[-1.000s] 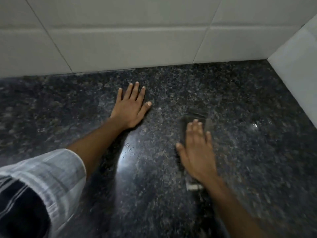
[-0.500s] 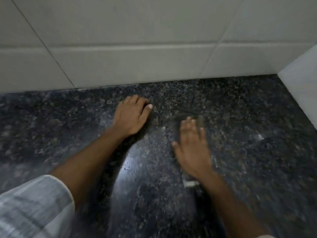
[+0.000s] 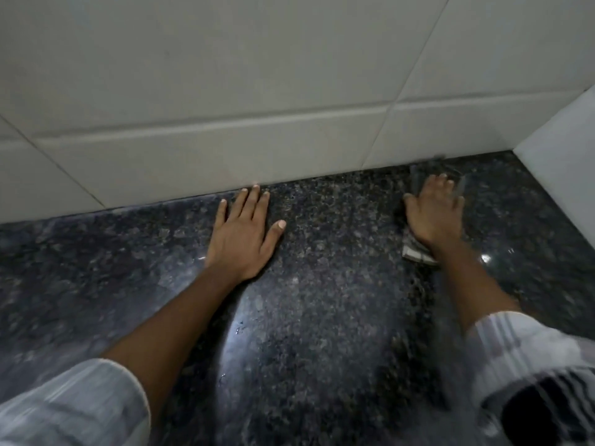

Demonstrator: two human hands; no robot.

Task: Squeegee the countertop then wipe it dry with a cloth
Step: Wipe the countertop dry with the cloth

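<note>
The dark speckled granite countertop [image 3: 322, 317] fills the lower part of the view. My left hand [image 3: 244, 233] lies flat on it with fingers spread, fingertips almost at the back wall. My right hand [image 3: 434, 214] presses flat on a folded grey cloth [image 3: 417, 251] in the far right corner of the counter. The cloth shows beyond my fingertips and below my wrist, and the rest is hidden under the palm. No squeegee is in view.
A white tiled back wall [image 3: 225, 123] runs along the counter's far edge. A white side wall [image 3: 566, 156] closes the right end, close to the cloth. A wet glossy streak [image 3: 238, 333] shines on the counter between my arms.
My right hand has slid the cloth away from me and to the right, into the back corner. My left hand moved up to the back wall and spread its fingers.
</note>
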